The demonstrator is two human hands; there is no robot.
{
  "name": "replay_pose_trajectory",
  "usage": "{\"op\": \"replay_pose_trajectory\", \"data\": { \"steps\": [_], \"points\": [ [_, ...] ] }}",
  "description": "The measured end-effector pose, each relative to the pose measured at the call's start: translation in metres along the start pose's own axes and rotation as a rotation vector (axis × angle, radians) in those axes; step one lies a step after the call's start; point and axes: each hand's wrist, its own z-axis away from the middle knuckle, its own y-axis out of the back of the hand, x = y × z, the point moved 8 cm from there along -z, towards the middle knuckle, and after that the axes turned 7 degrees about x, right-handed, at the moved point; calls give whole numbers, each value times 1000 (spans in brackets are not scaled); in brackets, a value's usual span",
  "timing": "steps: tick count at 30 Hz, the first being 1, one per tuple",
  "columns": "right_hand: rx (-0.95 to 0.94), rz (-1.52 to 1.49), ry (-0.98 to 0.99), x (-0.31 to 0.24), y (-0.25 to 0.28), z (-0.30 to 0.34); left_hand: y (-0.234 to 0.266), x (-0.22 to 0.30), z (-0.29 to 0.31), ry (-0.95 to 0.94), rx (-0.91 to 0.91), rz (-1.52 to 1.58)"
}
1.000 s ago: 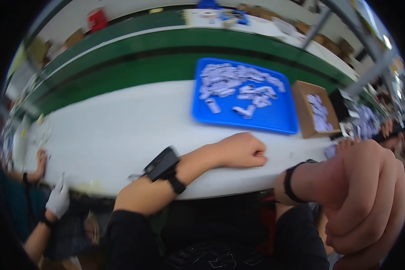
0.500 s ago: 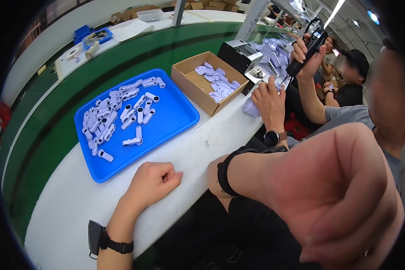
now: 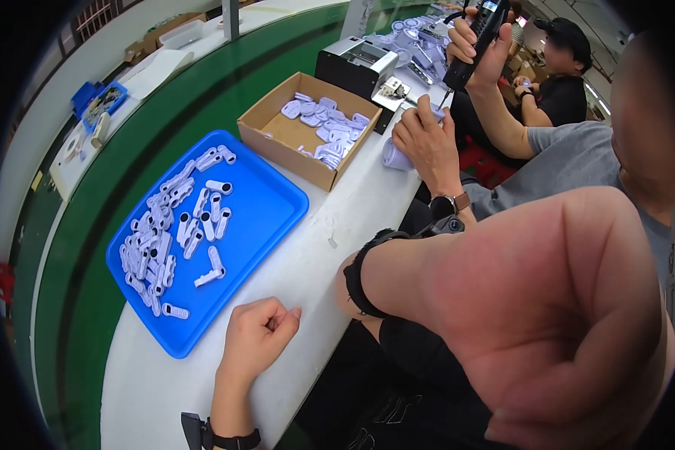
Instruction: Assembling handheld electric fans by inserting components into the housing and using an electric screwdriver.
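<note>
My left hand rests as a fist on the white worktop, with nothing seen in it. A blue tray lies just beyond it, bearing many small pale-lilac plastic parts with dark oval ends, mostly heaped on its left side. My right hand is raised very close to the camera, filling the lower right. Its fingers are curled in, their tips hidden, so what they hold, if anything, cannot be made out. Each wrist wears a black strap.
Behind the tray stands a cardboard box of pale flat rounded parts. A black-and-silver machine sits past it. On the right a co-worker's hand steadies a pale round part, the other gripping a black handheld tool. A green belt curves behind.
The view has turned, so tray, box and co-worker appear farther left. My left hand stays a fist on the worktop, and my right hand stays curled near the camera.
</note>
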Motion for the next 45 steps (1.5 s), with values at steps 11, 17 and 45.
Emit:
{"op": "replay_pose_trajectory", "data": {
  "steps": [11, 17, 45],
  "points": [
    [-281, 544, 251, 65, -76, -66, -8, 22, -8, -130, 40, 82],
    [-839, 1161, 695, 215, -181, 0, -16, 16, -4, -171, 17, -34],
    [-720, 1627, 213, 329, -106, -110, -3, 2, -2, 24, -60, 169]
  ]
}}
